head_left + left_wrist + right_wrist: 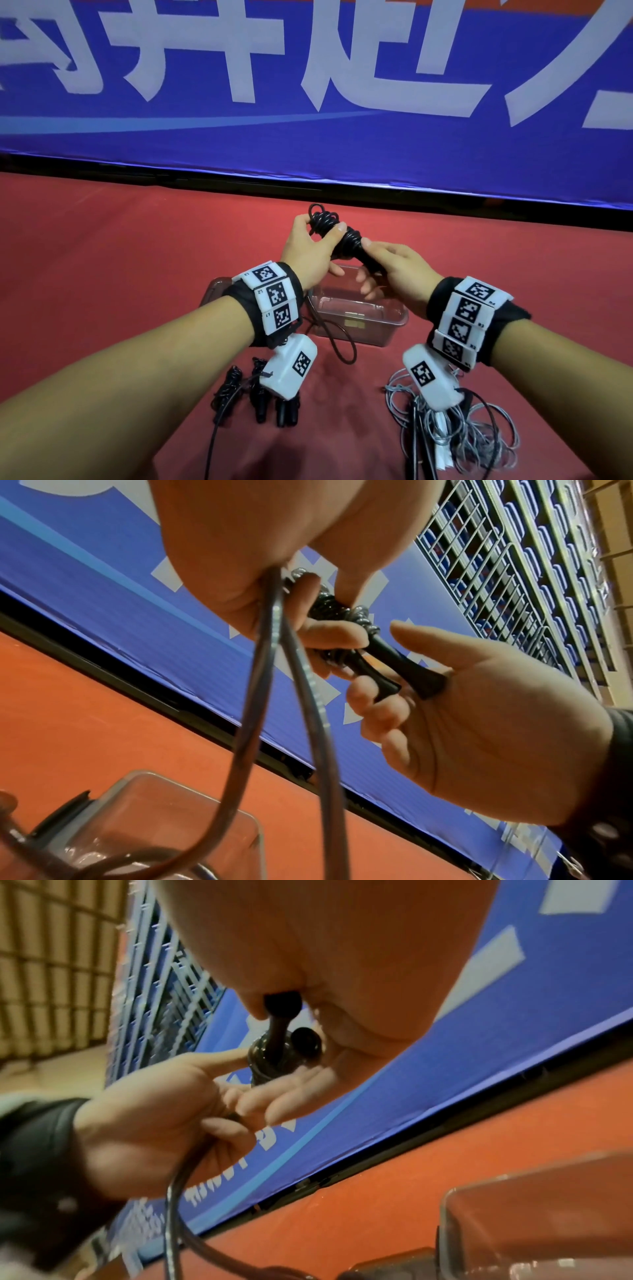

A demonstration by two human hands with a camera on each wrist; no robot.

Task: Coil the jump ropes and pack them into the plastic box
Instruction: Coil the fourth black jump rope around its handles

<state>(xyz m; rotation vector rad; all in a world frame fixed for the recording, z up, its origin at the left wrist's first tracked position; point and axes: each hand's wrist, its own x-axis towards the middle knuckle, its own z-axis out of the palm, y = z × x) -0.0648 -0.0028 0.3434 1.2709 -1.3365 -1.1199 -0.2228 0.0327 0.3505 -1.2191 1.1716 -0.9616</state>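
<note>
Above a clear rectangular plastic box (363, 317) that stands on the red desk (120, 246), both hands hold one black jump rope (342, 236) with black handles, its cord wound in tight turns around them. The left hand (310, 248) curls its fingers and thumb around the wound end, while the right hand (394, 267) grips the handle end, thumb on top. A loose loop of the cord (337, 339) hangs from the left hand down beside the box's near left corner. On the desk below the left wrist lies a second black jump rope (239, 394), bundled; below the right wrist lies a loose grey jump rope (455, 431).
</note>
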